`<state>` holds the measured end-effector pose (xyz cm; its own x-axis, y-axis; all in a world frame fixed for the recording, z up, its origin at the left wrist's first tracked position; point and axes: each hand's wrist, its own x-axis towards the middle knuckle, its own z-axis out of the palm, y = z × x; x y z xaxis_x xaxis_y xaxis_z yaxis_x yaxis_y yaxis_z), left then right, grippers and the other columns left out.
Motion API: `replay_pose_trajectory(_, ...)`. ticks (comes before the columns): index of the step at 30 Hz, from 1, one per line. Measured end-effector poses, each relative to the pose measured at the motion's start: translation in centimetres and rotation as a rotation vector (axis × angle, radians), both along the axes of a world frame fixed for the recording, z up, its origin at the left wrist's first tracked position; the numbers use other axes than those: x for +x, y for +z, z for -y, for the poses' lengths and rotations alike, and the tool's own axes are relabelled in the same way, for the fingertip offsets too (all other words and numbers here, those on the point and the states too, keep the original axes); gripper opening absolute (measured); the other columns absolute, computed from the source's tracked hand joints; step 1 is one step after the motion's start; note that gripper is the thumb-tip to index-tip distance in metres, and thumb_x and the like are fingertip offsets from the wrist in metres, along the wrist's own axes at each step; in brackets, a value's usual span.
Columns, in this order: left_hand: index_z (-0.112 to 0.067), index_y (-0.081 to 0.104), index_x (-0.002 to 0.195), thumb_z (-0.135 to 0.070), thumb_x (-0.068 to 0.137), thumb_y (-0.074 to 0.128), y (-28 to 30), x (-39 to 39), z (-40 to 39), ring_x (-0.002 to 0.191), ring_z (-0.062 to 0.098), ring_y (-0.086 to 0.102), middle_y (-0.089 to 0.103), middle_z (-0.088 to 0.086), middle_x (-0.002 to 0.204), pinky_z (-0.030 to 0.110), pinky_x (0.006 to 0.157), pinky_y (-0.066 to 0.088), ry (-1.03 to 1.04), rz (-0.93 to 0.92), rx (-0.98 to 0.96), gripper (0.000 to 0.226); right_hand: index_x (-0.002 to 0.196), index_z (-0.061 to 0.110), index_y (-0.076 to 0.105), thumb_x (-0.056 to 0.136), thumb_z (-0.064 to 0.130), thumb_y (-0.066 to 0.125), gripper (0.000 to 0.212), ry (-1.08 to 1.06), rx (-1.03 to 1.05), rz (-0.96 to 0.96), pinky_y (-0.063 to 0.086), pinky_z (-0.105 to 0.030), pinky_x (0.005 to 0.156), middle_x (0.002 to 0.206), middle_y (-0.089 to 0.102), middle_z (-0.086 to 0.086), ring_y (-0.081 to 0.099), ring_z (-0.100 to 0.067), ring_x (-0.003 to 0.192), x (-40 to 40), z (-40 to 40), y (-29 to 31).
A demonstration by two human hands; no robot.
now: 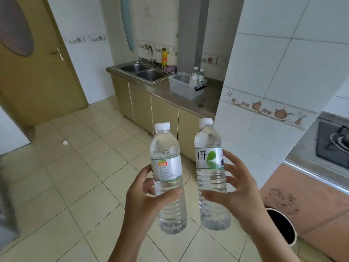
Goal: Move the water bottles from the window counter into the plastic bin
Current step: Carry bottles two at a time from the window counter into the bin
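Note:
I hold two clear water bottles with white caps upright in front of me, over the tiled floor. My left hand (145,201) grips the left bottle (167,167) around its lower half. My right hand (239,195) grips the right bottle (209,163), which has a green leaf on its label. Far ahead on the steel counter stands the translucent plastic bin (181,87) with a black handle. Two more water bottles (198,74) stand upright in the bin's far right end.
A double steel sink (143,71) with a tap lies left of the bin. A tiled wall column (273,72) juts out on the right, with a gas hob (334,144) behind it. A wooden door (37,72) is at left, a black-lined bucket (281,225) by my right arm.

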<state>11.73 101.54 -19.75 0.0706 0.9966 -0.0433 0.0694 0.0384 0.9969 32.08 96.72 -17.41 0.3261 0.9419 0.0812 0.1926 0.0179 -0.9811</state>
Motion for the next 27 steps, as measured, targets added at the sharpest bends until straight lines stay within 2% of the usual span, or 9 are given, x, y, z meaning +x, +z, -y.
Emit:
replay_pose_trajectory(4,-0.037,0.063,0.116,-0.039,0.046,0.087,-0.3,-0.8,-6.8,0.080,0.028,0.066,0.078,-0.003,0.086,0.031,0.073,0.053,0.005,-0.025,0.010,0.074,0.117,0.053,0.049,0.050,-0.001,0.089,0.095,-0.001,0.008,0.010,0.051,-0.026,0.071,0.101,0.066,0.023,0.064,0.000,0.088,-0.6,-6.8,0.0)
replay_pose_trajectory(8,-0.035,0.063,0.119,-0.043,0.044,0.086,-0.6,-2.8,-14.7,0.074,0.020,0.066,0.078,-0.005,0.086,0.031,0.073,0.054,-0.006,-0.033,0.012,0.079,0.116,0.049,0.051,0.051,-0.008,0.086,0.093,-0.016,0.020,-0.004,0.053,-0.031,0.072,0.099,0.066,0.024,0.066,-0.002,0.086,-2.6,-14.4,-0.4)
replay_pose_trajectory(11,-0.036,0.063,0.118,-0.044,0.044,0.086,-0.7,-4.7,-21.4,0.069,0.014,0.062,0.078,-0.004,0.086,0.032,0.073,0.054,-0.030,-0.040,0.018,0.078,0.113,0.049,0.051,0.052,-0.008,0.086,0.091,-0.037,0.029,-0.024,0.053,-0.028,0.068,0.097,0.066,0.026,0.066,0.000,0.085,-4.6,-20.4,-0.7)
replay_pose_trajectory(16,-0.035,0.063,0.117,-0.045,0.045,0.084,0.0,-7.5,-31.3,0.064,0.008,0.059,0.078,-0.004,0.084,0.023,0.067,0.049,-0.081,-0.070,0.022,0.076,0.113,0.054,0.051,0.050,-0.004,0.088,0.093,-0.089,0.029,-0.055,0.054,-0.036,0.071,0.099,0.066,0.024,0.065,0.000,0.087,-7.5,-29.0,-0.7)
replay_pose_trajectory(19,-0.035,0.063,0.116,-0.048,0.042,0.083,0.1,-8.3,-36.1,0.063,0.007,0.058,0.077,-0.005,0.083,0.017,0.062,0.049,-0.088,-0.085,0.019,0.078,0.116,0.053,0.051,0.050,-0.003,0.088,0.094,-0.110,0.029,-0.054,0.053,-0.035,0.071,0.100,0.067,0.022,0.066,-0.002,0.087,-8.1,-33.0,-0.8)
replay_pose_trajectory(27,-0.031,0.063,0.116,-0.045,0.045,0.085,-0.4,-7.3,-46.8,0.070,0.015,0.060,0.078,-0.003,0.086,0.031,0.069,0.052,-0.108,-0.071,0.013,0.076,0.121,0.047,0.052,0.047,-0.003,0.089,0.097,-0.147,0.013,-0.043,0.055,-0.035,0.071,0.104,0.069,0.009,0.067,-0.009,0.087,-6.8,-43.5,-1.0)
